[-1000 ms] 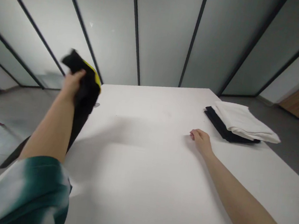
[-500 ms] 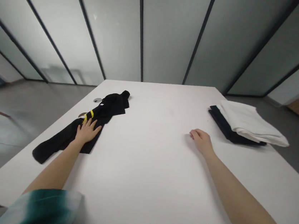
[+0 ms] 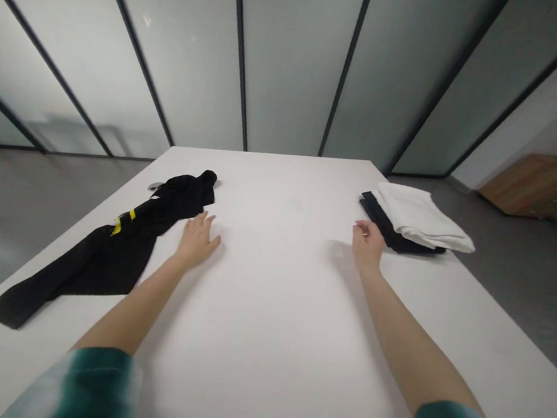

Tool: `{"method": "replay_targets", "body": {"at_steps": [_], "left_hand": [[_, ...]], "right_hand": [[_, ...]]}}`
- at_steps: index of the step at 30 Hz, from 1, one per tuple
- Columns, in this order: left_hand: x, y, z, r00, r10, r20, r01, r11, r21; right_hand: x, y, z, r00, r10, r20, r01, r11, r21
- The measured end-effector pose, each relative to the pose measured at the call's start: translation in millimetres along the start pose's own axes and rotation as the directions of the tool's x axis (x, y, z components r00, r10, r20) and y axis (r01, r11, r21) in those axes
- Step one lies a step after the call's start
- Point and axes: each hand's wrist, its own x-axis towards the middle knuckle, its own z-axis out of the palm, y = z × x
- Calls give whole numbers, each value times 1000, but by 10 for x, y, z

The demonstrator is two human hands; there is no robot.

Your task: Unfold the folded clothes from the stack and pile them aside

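Note:
A black garment (image 3: 103, 249) with small yellow marks lies crumpled along the left side of the white table (image 3: 271, 315). My left hand (image 3: 197, 240) rests flat on the tabletop just right of it, fingers spread, holding nothing. My right hand (image 3: 368, 243) sits on the table with fingers loosely curled and empty, a short way left of a folded stack. That stack is a white cloth (image 3: 421, 216) lying on a folded black cloth (image 3: 382, 221) near the table's right edge.
Frosted glass panels with dark frames stand behind the table's far edge. A wooden cabinet (image 3: 537, 185) is at the far right on the grey floor. A small grey round thing (image 3: 154, 186) peeks out beside the black garment.
My left hand laid the black garment down on the table's left side, let go, and slid right onto bare tabletop. My right hand moved slightly toward the folded stack.

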Motion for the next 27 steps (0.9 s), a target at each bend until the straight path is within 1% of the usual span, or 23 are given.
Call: {"method": "replay_targets", "body": {"at_steps": [2, 3, 4, 5, 6, 7, 9, 10, 11, 12, 13, 15, 16, 17, 18, 20, 21, 22, 23, 24, 25, 26, 27], "left_hand": [[62, 294, 148, 995, 67, 79, -64, 997, -41], [83, 399, 209, 992, 80, 97, -75, 996, -53], [97, 474, 256, 992, 82, 99, -77, 995, -60], [105, 522, 287, 993, 79, 90, -74, 995, -63], [108, 548, 305, 994, 77, 78, -72, 995, -66], [108, 558, 309, 995, 75, 70, -70, 995, -67], [104, 551, 288, 994, 71, 85, -66, 996, -67], [102, 546, 271, 993, 66, 101, -60, 996, -63], [100, 544, 252, 992, 58, 114, -52, 997, -57], [99, 546, 233, 991, 50, 126, -44, 998, -50], [99, 552, 217, 990, 42, 134, -37, 998, -46], [99, 569, 198, 989, 37, 142, -31, 998, -47], [99, 576, 195, 989, 39, 142, -32, 998, -51], [100, 579, 198, 990, 41, 138, -34, 998, -56], [101, 578, 207, 990, 45, 132, -37, 997, -63], [106, 565, 240, 992, 50, 116, -41, 996, -80], [109, 554, 262, 993, 50, 105, -40, 995, -93], [112, 542, 287, 995, 47, 91, -38, 993, -109], [114, 530, 311, 997, 45, 70, -36, 991, -128], [114, 521, 332, 998, 48, 44, -41, 988, -152], [112, 515, 349, 998, 62, 11, -59, 982, -180], [108, 513, 361, 995, 92, -27, -96, 973, -210], [101, 518, 366, 988, 140, -66, -152, 959, -237]], "right_hand": [[177, 38, -155, 987, -72, -144, 55, 991, -120], [267, 65, -246, 974, -117, -192, 75, 974, -213], [349, 97, -340, 963, -160, -215, 86, 944, -319], [421, 133, -433, 959, -194, -208, 89, 900, -427], [480, 171, -520, 962, -208, -176, 86, 846, -527], [527, 209, -598, 972, -202, -119, 89, 786, -612], [603, 274, -718, 989, -142, 32, 120, 678, -725], [641, 295, -760, 990, -102, 93, 137, 641, -756], [685, 304, -790, 990, -63, 128, 139, 617, -775], [736, 299, -808, 991, -28, 131, 121, 604, -788], [793, 277, -815, 994, -1, 106, 86, 601, -795], [904, 178, -792, 1000, -1, 22, 18, 622, -783], [941, 100, -762, 999, -36, -8, 17, 647, -762], [954, 5, -720, 996, -89, -18, 47, 683, -729], [938, -106, -666, 989, -148, -10, 102, 727, -679], [812, -361, -535, 968, -242, 71, 244, 826, -507], [710, -493, -465, 954, -266, 141, 300, 878, -372], [594, -620, -399, 924, -302, 233, 349, 916, -199], [473, -733, -337, 882, -361, 304, 384, 923, -19], [359, -824, -281, 849, -412, 331, 395, 911, 122], [256, -888, -227, 830, -449, 330, 394, 892, 223], [169, -918, -171, 824, -468, 320, 389, 877, 282], [96, -912, -109, 829, -465, 309, 380, 876, 298]]}}
